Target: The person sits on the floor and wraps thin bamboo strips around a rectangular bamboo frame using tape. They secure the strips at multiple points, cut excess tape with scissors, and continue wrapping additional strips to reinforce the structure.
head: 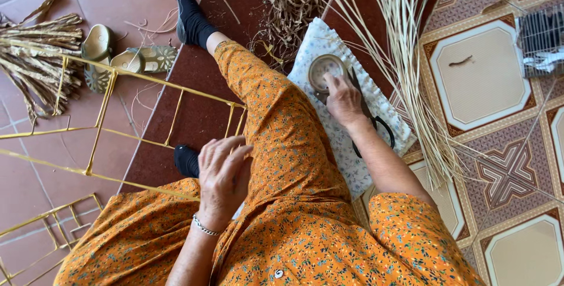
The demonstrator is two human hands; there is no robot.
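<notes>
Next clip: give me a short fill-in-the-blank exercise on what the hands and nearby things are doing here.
1. The right hand reaches to a round roll of tape lying on a floral ____.
2. The left hand rests on the person's orange-clad ____.
3. Black-handled scissors lie beside the ____ hand.
4. A pair of ____ sits by the yellow metal frame.

Missing words: cushion; knee; right; sandals

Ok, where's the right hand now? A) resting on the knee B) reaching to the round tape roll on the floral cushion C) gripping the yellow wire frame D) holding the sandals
B: the right hand has its fingers on the round tape roll lying on the floral cushion, beside the scissors.
</notes>
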